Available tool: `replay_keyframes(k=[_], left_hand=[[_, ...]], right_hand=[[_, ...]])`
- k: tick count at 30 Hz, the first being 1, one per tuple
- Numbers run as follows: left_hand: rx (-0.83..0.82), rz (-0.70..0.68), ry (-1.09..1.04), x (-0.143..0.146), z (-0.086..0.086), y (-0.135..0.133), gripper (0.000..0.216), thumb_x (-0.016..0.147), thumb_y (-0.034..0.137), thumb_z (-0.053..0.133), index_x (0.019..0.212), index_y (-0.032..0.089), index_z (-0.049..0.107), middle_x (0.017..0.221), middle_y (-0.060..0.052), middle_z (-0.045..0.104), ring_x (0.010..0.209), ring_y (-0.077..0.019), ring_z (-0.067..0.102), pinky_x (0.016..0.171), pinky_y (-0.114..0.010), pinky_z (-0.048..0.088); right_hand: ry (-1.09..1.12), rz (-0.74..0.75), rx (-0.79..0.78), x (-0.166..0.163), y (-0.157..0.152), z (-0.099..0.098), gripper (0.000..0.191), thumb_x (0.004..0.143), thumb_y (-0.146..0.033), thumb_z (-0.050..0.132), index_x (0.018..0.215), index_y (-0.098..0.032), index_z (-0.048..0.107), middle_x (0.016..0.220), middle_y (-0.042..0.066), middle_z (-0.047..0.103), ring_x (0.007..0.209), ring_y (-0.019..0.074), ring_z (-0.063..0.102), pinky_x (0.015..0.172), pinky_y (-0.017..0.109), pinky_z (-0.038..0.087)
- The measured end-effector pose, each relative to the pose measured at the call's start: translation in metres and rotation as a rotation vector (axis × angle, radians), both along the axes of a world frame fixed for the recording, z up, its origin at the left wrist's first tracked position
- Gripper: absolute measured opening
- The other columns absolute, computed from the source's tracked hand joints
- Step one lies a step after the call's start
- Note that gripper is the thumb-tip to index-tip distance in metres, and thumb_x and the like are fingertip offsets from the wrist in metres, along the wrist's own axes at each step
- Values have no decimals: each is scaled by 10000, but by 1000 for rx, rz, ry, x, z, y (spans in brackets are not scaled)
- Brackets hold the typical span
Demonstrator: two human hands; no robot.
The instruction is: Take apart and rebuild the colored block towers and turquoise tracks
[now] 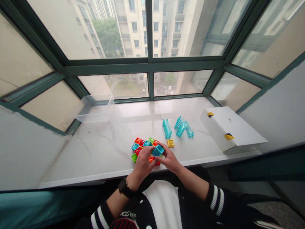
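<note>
A cluster of small coloured square frame tiles (143, 143) (orange, red, green, blue) lies on the white marble sill (102, 149) near its front edge. My left hand (143, 162) and my right hand (169, 159) meet over the cluster. Both pinch one blue square tile (158, 150), held just above the others. A single yellow tile (170, 143) lies apart to the right. Behind it lie three turquoise ribbed curved pieces (178, 126). A black watch is on my left wrist.
A clear plastic tub (96, 108) stands at the back left of the sill. A white flat box (230, 128) with yellow tabs lies at the right. Green-framed bay windows (150, 65) enclose the sill on three sides.
</note>
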State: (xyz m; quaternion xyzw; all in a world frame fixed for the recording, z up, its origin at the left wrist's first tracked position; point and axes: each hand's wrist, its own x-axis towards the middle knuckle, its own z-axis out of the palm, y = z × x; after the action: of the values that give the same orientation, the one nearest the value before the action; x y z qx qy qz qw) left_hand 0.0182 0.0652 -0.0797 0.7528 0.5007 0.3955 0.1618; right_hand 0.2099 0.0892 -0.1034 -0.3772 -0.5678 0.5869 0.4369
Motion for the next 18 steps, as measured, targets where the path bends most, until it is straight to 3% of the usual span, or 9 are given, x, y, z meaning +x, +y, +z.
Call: replay_keyframes(k=[5,10,14,18], left_hand=[[-19,-26,35,-16,3,0,522,970,386,693,1453,290,517,1401,-124,639,1314,-310,614,1120,-527,516],[-34,73,38,-47,0,1,406,1018,358,606,1411,271,558,1357,-119,652,1290,-297,612,1128,-528,507],[-43,156,46,-74,-8,0,364,1026,380,585,1366,250,588,1305,-118,659,1253,-296,621,1112,-529,512],[-48,207,36,-87,-13,-2,334,1034,400,570,1326,242,608,1276,-111,665,1226,-288,630,1104,-514,514]], right_hand=[[-112,-120,96,20,11,-3,843,778,-475,908,1503,-280,525,1462,117,607,1259,305,649,1092,458,544],[-284,-373,124,74,27,-15,799,786,-533,873,1456,-252,541,1436,128,623,1206,302,666,1047,472,561],[-490,-578,141,124,37,-36,775,791,-580,815,1418,-199,566,1381,167,652,1179,332,674,1002,504,572],[-691,-626,162,154,48,-65,759,777,-564,778,1401,-179,583,1412,195,647,1236,367,645,996,517,561]])
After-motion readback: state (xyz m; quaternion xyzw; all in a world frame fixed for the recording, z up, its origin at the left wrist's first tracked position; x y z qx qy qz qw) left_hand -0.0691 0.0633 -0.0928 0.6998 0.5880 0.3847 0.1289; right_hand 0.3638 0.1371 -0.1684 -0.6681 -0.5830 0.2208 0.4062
